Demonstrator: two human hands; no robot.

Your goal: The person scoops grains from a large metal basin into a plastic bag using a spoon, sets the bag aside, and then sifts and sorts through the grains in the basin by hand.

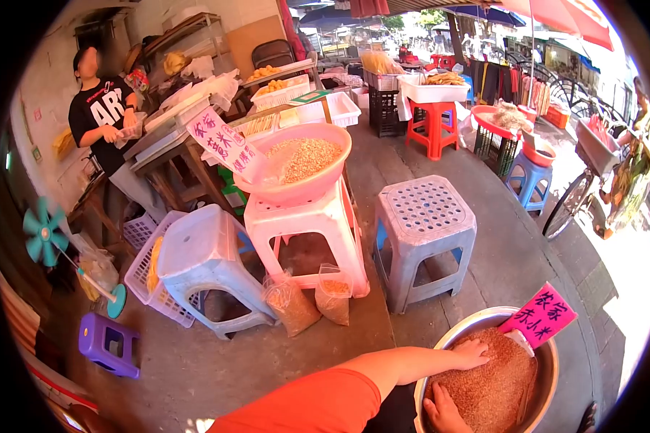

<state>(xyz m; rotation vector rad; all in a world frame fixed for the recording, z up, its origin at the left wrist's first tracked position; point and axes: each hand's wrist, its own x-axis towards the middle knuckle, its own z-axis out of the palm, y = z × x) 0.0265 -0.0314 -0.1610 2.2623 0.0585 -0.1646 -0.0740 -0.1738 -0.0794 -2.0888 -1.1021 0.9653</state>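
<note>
Head view: the person's bare left hand (471, 353) lies on a mound of reddish-brown grain (500, 386), fingers stretched out and spread against it rather than pinching. The right hand (444, 413) rests lower down, at the grain's near edge; whether its fingers grip any grain cannot be told. The grain fills a wide metal bowl (551, 372) at lower right, where a bright pink sign (544, 315) with handwritten characters stands tilted at the far side. Beyond the bowl is a grey stool (426, 206) with a perforated seat. To its left, a pink stool (303, 225) supports a pink basin (296, 192) of yellowish grain, with 2 filled clear bags (291, 307) at its foot. At upper left, 1 person in a black T-shirt (105, 112) stands near laden tables, holding a clear container (132, 128).
</note>
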